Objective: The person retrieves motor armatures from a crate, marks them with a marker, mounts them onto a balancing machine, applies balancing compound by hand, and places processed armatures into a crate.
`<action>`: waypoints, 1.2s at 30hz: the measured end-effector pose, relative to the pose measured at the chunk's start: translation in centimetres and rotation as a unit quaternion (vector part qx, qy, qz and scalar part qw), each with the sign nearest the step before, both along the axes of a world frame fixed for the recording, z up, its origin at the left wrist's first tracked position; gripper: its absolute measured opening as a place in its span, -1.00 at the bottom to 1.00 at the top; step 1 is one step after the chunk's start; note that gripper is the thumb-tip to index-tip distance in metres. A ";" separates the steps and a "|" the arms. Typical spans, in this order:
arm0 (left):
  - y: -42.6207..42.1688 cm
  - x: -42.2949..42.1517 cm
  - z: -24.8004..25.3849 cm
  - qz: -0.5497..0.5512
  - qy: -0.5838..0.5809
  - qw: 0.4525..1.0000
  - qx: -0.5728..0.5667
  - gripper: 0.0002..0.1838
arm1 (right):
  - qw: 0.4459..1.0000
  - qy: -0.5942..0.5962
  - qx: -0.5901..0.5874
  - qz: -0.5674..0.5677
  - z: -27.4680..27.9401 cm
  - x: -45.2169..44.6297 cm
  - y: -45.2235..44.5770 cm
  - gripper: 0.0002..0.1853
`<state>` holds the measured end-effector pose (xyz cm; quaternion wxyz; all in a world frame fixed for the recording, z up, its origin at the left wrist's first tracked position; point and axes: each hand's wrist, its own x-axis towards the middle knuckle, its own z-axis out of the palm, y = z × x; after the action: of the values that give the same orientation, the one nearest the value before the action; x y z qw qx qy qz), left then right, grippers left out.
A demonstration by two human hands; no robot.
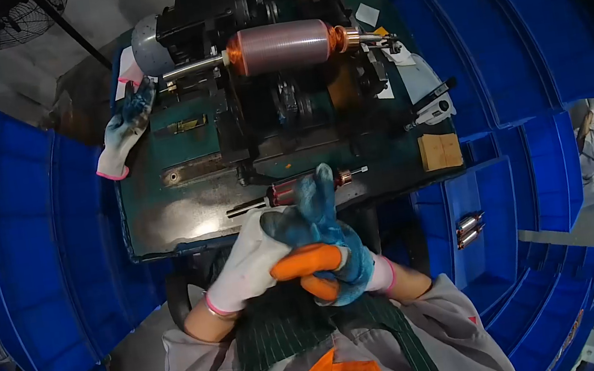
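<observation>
Blue bins [25,246] stand on both sides of a dark green table [177,141] with a worn, shiny front edge. On the table, toward the back, is a black machine [212,15]. Across the machine lies a large rotor [277,47], level, with copper-coloured windings at both ends and a metal shaft pointing left.

In front of the table, over the wearer's dark striped apron [280,332], the two gloved hands are pressed together. The left hand [243,261], in a white glove with a pink cuff, leans against the right hand [335,237], whose glove is blue over the palm and fingers. Blue fingers point up toward the table. Orange glove fingers [311,260] fold between the hands; which hand they belong to is unclear, and whether anything is enclosed cannot be told.

A loose glove [126,130], white and stained blue, lies at the left side of the table. Just beyond the fingertips, a small rotor [284,192] lies near the front edge, partly hidden by the right hand. At the right front corner sits a tan block [440,151], with a black-and-silver tool [432,106] behind it. Smallest are two little rotors [470,230], side by side in a blue bin on the right.
</observation>
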<state>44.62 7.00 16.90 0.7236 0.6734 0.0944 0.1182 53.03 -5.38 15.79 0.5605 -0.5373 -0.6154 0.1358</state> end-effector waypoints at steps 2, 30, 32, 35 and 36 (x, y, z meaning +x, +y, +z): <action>0.3 0.1 0.6 0.010 0.037 0.998 -0.047 -0.65 | 0.996 -0.028 -0.023 -0.078 -0.8 -0.1 -0.4 -0.49; 0.2 0.7 1.3 0.074 -0.055 0.950 0.297 -0.44 | 0.950 0.288 -0.098 -0.068 1.5 3.2 -0.8 -0.69; 0.1 1.5 1.6 0.076 -0.156 0.881 0.441 -0.42 | 0.980 0.127 0.009 -0.155 2.1 3.0 -0.6 -0.69; 0.2 1.7 2.3 0.073 -0.200 0.830 0.515 -0.55 | 0.960 0.097 0.045 -0.260 0.6 2.7 -0.3 -0.50; -0.2 1.8 1.7 0.097 -0.235 0.814 0.522 -0.58 | 0.967 0.057 0.051 -0.244 -0.1 2.8 0.5 -0.45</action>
<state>46.47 6.82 18.62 0.2479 0.8892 -0.0890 0.3741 55.85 -4.88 15.74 0.6378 -0.6331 -0.4386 -0.0060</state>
